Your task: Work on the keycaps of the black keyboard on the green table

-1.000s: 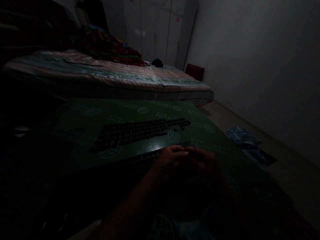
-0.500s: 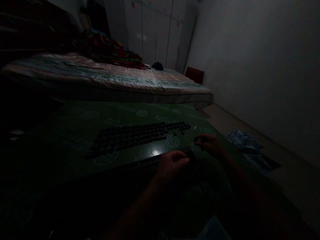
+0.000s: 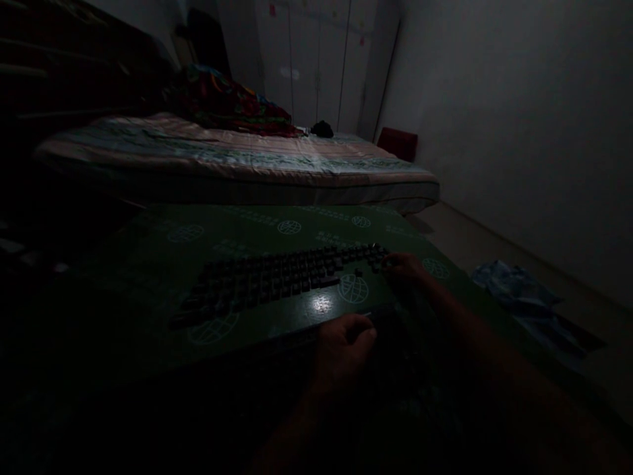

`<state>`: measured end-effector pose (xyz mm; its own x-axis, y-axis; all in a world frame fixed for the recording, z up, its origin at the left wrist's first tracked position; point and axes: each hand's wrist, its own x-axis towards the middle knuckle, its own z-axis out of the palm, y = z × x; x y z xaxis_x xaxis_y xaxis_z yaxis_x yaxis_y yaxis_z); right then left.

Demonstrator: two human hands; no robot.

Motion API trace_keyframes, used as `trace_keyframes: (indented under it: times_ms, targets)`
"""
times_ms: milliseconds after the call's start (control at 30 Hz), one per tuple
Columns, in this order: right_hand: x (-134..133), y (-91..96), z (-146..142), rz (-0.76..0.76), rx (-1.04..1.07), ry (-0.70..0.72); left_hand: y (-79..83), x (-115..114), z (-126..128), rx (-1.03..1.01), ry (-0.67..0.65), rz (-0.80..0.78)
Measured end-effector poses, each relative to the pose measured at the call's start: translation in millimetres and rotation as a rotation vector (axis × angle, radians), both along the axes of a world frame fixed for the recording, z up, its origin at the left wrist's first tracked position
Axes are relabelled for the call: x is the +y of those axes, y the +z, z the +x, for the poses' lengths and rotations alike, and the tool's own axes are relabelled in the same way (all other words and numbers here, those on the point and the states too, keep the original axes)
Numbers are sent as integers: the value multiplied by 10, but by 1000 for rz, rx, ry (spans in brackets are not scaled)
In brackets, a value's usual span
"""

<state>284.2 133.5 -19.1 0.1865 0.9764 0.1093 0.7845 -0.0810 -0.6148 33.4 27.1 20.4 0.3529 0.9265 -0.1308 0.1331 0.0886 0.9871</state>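
Observation:
The room is very dark. Rows of loose black keycaps (image 3: 277, 277) lie on a green table cover (image 3: 163, 264) printed with globe marks. My right hand (image 3: 403, 268) reaches to the right end of the keycap rows, fingers curled at the last keys; what they pinch is too dark to see. My left hand (image 3: 343, 349) rests closed on the edge of a dark keyboard frame (image 3: 297, 333) at the table's near edge, thumb on top.
A bed with a striped sheet (image 3: 237, 158) runs behind the table, with a colourful bundle of cloth (image 3: 232, 105) on it. A red box (image 3: 398, 142) stands by the far wall. Blue cloth (image 3: 519, 290) lies on the floor at right.
My right hand left my left hand, moved up and right, then reached forward to the right end of the keycap rows. My left hand stayed on the keyboard frame.

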Motion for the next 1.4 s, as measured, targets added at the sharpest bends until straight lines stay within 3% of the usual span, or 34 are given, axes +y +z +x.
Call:
trace_keyframes:
  times_ms: [167, 567, 800, 967, 1100, 1200, 1300, 1400]
  targets:
    - [42, -31, -6, -38, -10, -5, 21, -21, -3, 35, -53, 7]
    - [66, -59, -4, -36, 27, -25, 2, -28, -4, 8, -35, 30]
    - [-52, 17, -36, 44, 98, -136, 16, -20, -5, 31, -28, 44]
    - [-449, 320, -93, 114, 212, -274, 48, -4, -1, 16, -38, 83]
    - [-1011, 574, -238, 311, 367, -384, 105, -4, 7, 19, -32, 97]
    - [-1468, 618, -465, 436, 375, -525, 138, -42, 23, 15, -76, 101]
    - [-1813, 577, -778, 514, 447, -532, 149, -131, 47, -23, -218, 76]
    - [-2002, 559, -1089, 483, 591, -515, 133, -241, 64, -115, -505, -67]
